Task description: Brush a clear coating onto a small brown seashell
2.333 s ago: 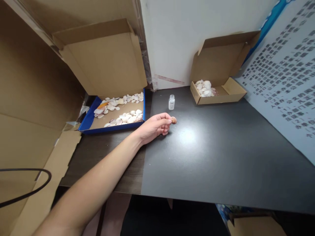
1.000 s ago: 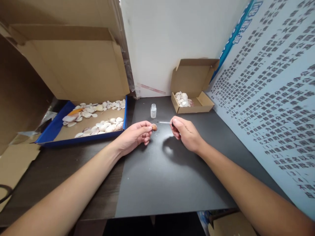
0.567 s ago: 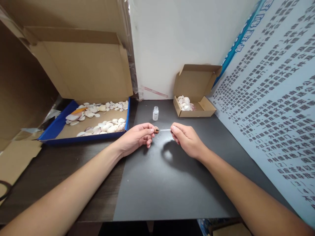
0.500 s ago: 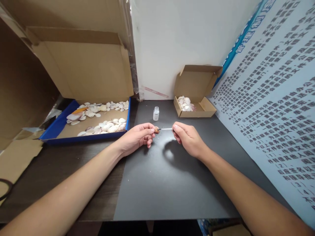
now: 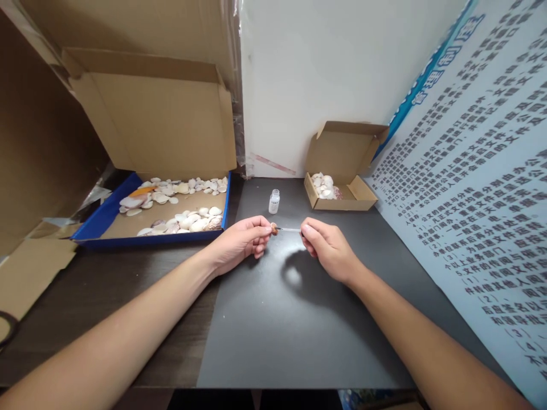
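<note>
Pinched between the thumb and fingers of my left hand (image 5: pixel 241 244) is a small brown shell (image 5: pixel 274 229). My right hand (image 5: pixel 327 245) is closed on the dark end of a thin brush (image 5: pixel 290 230). The pale rod points left, and its dark tip touches or nearly touches the shell. Both hands are above the dark grey mat (image 5: pixel 265 330). Just behind the shell stands a small glass bottle (image 5: pixel 274 202) with a white label and no cap on it.
At the left, a blue-edged cardboard box (image 5: pixel 149 242) lies open with many pale shells (image 5: pixel 188 221). A smaller open box (image 5: pixel 342 202) at the back right holds white shells (image 5: pixel 323 185). A printed sheet (image 5: pixel 478 199) slopes along the right side. Part of a dark ring-shaped object (image 5: pixel 12 327) shows at the left edge.
The view has shifted slightly, so the boxes and bottle sit a little lower and further right. The shell looks slightly turned in my left fingers. Both hands keep their grips.
</note>
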Motion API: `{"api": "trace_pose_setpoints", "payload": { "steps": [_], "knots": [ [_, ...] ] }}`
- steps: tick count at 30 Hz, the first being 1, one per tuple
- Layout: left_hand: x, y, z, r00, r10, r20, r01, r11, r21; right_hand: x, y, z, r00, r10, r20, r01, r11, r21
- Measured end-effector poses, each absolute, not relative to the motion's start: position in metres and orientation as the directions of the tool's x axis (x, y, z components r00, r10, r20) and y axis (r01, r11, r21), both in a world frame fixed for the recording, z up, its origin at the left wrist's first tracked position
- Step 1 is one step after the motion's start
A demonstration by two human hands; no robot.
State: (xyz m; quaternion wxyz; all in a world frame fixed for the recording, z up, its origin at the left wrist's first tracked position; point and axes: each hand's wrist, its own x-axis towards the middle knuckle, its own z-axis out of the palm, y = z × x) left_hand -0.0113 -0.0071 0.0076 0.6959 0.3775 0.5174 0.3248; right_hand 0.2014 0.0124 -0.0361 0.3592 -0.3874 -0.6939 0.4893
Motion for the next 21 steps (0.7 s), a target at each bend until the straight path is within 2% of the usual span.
{"api": "trace_pose_setpoints", "payload": {
  "steps": [7,11,16,21],
  "knots": [
    [-0.0110,-0.0069,0.0070,0.242,0.852,-0.464,-0.089,0.496,0.864,0.2015,0.0115,-0.0346,-0.449,0.886,0.117,0.178,0.217,-0.960],
    [-0.0108,-0.0070,0.0070,0.240,0.854,-0.461,-0.106,0.495,0.862,0.2005,0.0116,-0.0341,-0.431,0.895,0.116,0.231,0.234,-0.944],
    [-0.0112,-0.0071,0.0071,0.231,0.851,-0.472,-0.111,0.505,0.856,0.2007,0.0111,-0.0341,-0.452,0.881,0.138,0.174,0.239,-0.955],
    [-0.0111,-0.0074,0.0080,0.239,0.852,-0.466,-0.116,0.501,0.857,0.1992,0.0102,-0.0341,-0.432,0.896,0.102,0.265,0.235,-0.935]
  ]
}}
